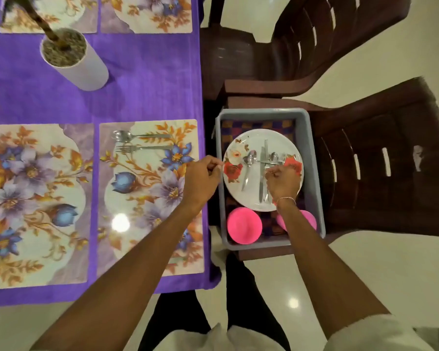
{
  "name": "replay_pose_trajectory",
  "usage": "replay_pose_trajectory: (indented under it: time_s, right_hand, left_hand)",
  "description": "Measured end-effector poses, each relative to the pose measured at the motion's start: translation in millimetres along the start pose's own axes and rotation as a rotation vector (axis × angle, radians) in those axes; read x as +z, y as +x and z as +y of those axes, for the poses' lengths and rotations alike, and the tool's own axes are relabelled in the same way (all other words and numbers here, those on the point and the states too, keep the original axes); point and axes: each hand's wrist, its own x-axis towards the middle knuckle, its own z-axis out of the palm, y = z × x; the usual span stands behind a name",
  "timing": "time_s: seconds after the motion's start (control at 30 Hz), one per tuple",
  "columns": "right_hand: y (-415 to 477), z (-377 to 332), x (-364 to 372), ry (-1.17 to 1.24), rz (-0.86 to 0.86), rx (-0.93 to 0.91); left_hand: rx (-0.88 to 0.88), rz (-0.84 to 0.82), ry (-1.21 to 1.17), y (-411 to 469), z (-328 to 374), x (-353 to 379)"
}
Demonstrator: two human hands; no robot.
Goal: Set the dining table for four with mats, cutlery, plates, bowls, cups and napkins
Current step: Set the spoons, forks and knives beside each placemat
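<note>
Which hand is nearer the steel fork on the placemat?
Left. The left hand hovers near the steel fork's handle; the right hand is over the white plate in the grey tub.

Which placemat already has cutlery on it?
The near mat beside the grey tub: a spoon and fork lie on it. The other three visible mats show none.

Below me, the table [142, 92] under its purple cloth bears four floral mats [36, 198] and a white plant pot [81, 69]; beside it a brown chair [403, 198] carries a grey tub [314, 173].
</note>
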Motion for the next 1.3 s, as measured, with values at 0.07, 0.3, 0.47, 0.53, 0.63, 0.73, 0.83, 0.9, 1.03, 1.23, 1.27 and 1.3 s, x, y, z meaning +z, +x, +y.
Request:
replay_pose_trajectory:
  time_s: [0.07,0.3,0.47,0.53,0.63,0.73,0.83,0.9,1.03,1.23,1.27,1.3]
  right_hand:
    - [18.2,16.5,-3.7,-0.053,-0.054,-0.055]
    - [86.2,40.5,13.1,-0.418,-0.105,-0.478]
    - [120.3,48.8,40.8,-0.665,-0.063,-0.698]
    - [131.8,51.1,50.5,-0.742,-0.077,-0.735]
    - [141.9,51.6,57.6,-0.797,-0.107,-0.750]
    - [148.3,52.8,61.7,-0.802,-0.131,-0.764]
    - [153.0,49.6,61.2,-0.745,-0.127,-0.746]
    - [154.5,46.5,52.0,-0.634,-0.127,-0.681]
    - [160.0,52.1,15.2,-0.297,-0.163,-0.537]
    - [156.4,97.9,-15.4,0.232,-0.230,-0.082]
    - [153.7,102.8,-16.9,0.273,-0.243,-0.049]
    - [151.0,106.1,-16.8,0.313,-0.263,-0.020]
  left_hand:
    - [-0.075,-0.032,0.067,0.3,-2.1,36.8]
    - [-0.295,-0.066,0.348,23.8,-35.4,121.4]
    - [-0.358,-0.038,0.367,39.9,-45.9,153.4]
    - [-0.378,-0.010,0.354,45.2,-49.8,163.2]
    - [-0.400,0.034,0.335,46.5,-50.0,171.4]
    - [-0.406,0.052,0.340,43.7,-48.8,177.5]
    - [-0.405,0.073,0.356,39.7,-43.8,181.4]
    - [-0.396,0.061,0.353,37.7,-40.3,185.9]
    - [-0.392,-0.024,0.319,37.2,-30.5,202.7]
    - [-0.366,-0.092,0.482,40.1,-23.2,233.8]
    - [-0.379,-0.086,0.507,40.8,-23.0,236.1]
    - [-0.403,-0.072,0.510,41.9,-23.1,236.7]
